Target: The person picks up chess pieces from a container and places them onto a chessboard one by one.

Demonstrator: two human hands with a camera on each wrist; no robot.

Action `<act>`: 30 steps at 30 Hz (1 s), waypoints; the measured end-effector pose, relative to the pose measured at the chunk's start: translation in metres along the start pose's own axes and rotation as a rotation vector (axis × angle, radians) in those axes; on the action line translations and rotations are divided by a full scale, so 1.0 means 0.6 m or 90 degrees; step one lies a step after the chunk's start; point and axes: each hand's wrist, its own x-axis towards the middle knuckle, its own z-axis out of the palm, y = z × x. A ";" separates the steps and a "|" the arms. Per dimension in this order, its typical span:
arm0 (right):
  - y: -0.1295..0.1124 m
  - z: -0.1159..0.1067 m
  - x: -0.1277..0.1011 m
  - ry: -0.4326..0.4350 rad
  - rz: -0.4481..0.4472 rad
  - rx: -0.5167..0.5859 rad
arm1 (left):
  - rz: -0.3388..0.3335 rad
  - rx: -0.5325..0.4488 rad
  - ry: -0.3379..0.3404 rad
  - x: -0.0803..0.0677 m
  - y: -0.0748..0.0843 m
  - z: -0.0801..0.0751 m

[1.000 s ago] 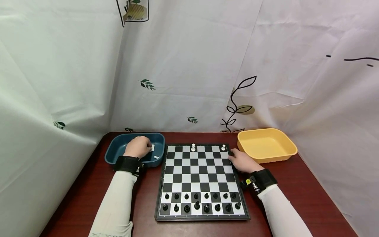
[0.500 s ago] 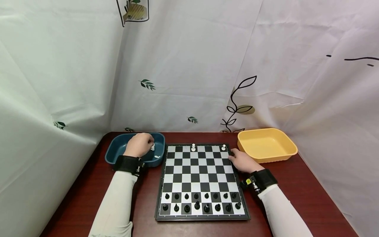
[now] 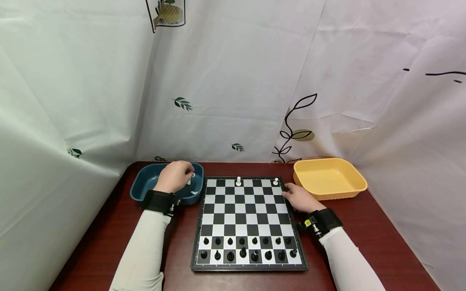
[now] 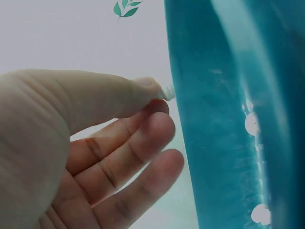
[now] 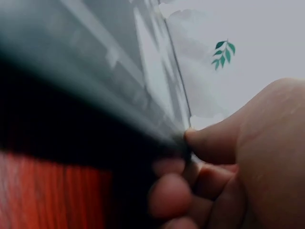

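Observation:
My left hand (image 3: 177,176) hovers over the blue tray (image 3: 143,185) and pinches a small white chess piece (image 3: 191,175) between thumb and forefinger. In the left wrist view the white piece (image 4: 168,90) shows just past the thumb tip, beside the blue tray's wall (image 4: 224,124). My right hand (image 3: 299,197) grips the right edge of the chessboard (image 3: 246,210); in the right wrist view the thumb (image 5: 209,143) presses on the board's rim with the fingers curled beneath. Black pieces (image 3: 242,247) fill the two near rows. Two white pieces (image 3: 238,181) (image 3: 276,181) stand on the far row.
More white pieces (image 3: 194,192) lie in the blue tray. A yellow tray (image 3: 329,178) sits right of the board, near my right hand. A white curtain with leaf prints closes in the dark red table (image 3: 367,238) at the back and both sides.
My left hand has risen a little and shifted right inside the blue tray with the white piece pinched in it. The right hand stays on the board's edge.

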 end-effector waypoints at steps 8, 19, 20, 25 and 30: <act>0.009 0.000 0.000 -0.003 0.013 0.068 | 0.017 -0.005 0.013 0.002 0.009 -0.002; 0.018 -0.007 -0.001 -0.003 -0.003 0.131 | 0.092 -0.010 0.036 0.008 0.058 -0.009; 0.019 -0.007 -0.001 -0.002 -0.001 0.133 | 0.100 -0.012 0.035 0.009 0.065 -0.009; 0.021 -0.003 0.003 0.001 0.013 0.132 | 0.140 -0.038 0.018 0.018 0.094 -0.005; 0.020 0.001 0.004 0.000 0.011 0.128 | 0.169 -0.069 0.002 0.034 0.116 0.003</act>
